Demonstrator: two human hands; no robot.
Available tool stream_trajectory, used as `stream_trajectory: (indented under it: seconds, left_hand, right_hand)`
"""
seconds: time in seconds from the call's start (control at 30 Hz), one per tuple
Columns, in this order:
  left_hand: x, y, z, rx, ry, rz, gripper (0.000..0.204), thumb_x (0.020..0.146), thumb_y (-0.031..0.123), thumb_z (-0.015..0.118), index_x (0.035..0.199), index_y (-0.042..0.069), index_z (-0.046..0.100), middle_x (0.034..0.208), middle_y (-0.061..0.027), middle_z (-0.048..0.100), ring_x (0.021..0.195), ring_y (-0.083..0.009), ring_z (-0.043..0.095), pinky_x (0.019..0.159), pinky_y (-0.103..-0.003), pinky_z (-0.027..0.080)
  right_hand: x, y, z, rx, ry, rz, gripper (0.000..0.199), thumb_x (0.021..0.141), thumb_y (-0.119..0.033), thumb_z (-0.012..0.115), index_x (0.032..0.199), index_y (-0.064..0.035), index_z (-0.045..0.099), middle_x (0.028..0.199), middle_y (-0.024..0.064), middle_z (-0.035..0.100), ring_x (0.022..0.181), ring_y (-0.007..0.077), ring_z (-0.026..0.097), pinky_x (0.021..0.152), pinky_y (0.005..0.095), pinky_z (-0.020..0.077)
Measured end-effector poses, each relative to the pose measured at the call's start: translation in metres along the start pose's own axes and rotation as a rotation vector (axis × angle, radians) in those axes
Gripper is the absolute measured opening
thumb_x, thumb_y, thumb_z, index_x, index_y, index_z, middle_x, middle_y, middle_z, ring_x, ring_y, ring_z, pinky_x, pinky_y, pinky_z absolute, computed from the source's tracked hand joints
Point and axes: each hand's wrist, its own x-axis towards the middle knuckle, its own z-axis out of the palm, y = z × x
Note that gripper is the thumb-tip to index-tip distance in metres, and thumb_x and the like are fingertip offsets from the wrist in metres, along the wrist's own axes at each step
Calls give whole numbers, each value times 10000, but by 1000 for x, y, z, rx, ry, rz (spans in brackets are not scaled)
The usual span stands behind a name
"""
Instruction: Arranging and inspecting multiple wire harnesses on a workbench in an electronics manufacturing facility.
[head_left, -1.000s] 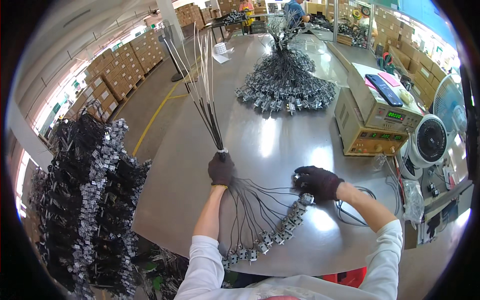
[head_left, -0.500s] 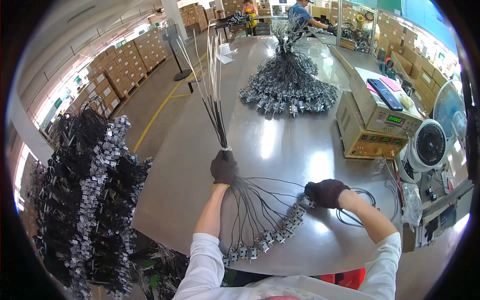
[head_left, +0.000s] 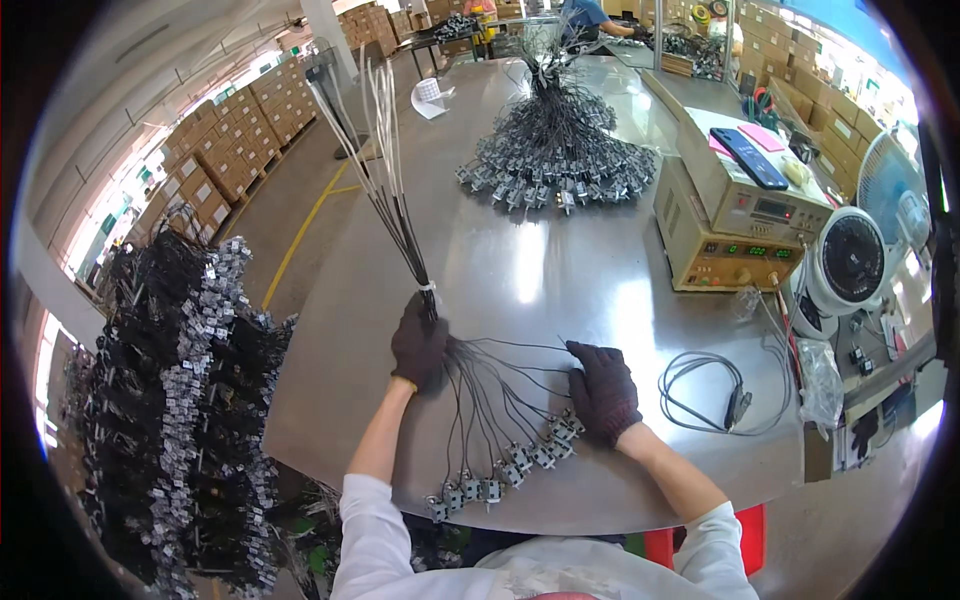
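Observation:
My left hand [head_left: 419, 343], in a dark knit glove, is closed around a bundle of black cables [head_left: 409, 245] below a white tie. Their pale stripped ends stand up and lean to the far left. From under that hand the cables fan out to the right and toward me, each ending in a small silver and black metal part [head_left: 491, 490]; several such parts lie in a curved row on the table. My right hand [head_left: 604, 392], gloved too, rests at the row's right end with fingers stretched out over the cables, palm down. What lies under its palm is hidden.
A heap of similar cables [head_left: 560, 160] stands farther back on the metal table [head_left: 340, 400]. At right are stacked test instruments [head_left: 730, 240], a phone [head_left: 748, 158], a fan [head_left: 855, 265] and a coiled grey lead [head_left: 690, 415]. Hanging cable bundles [head_left: 180, 400] fill the left.
My right hand has come away from the end part and shifted left, its fingers now spread. My left hand still grips the bundle, slightly farther left. The row of parts sits nearer together.

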Motion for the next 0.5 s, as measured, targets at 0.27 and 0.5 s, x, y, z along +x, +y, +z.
stream_trajectory:
  seconds: [0.27,0.5]
  left_hand:
    - [-48,63,-60,28,-346,844,471,957,203,690,1408,69,673,1459,-241,661,1343,-433,639,1173,-581,488]
    - [-36,114,-7,49,-424,834,472,934,134,645,1404,131,694,1499,-134,675,1323,-372,648,1132,-524,485]
  right_hand:
    - [1,4,5,-13,8,-57,359,984,-101,659,1334,-94,733,1324,152,724,1245,417,621,1076,536,522]
    - [2,1,-3,57,12,12,342,1036,-250,661,1327,-95,751,1321,165,736,1237,412,627,1082,540,511]
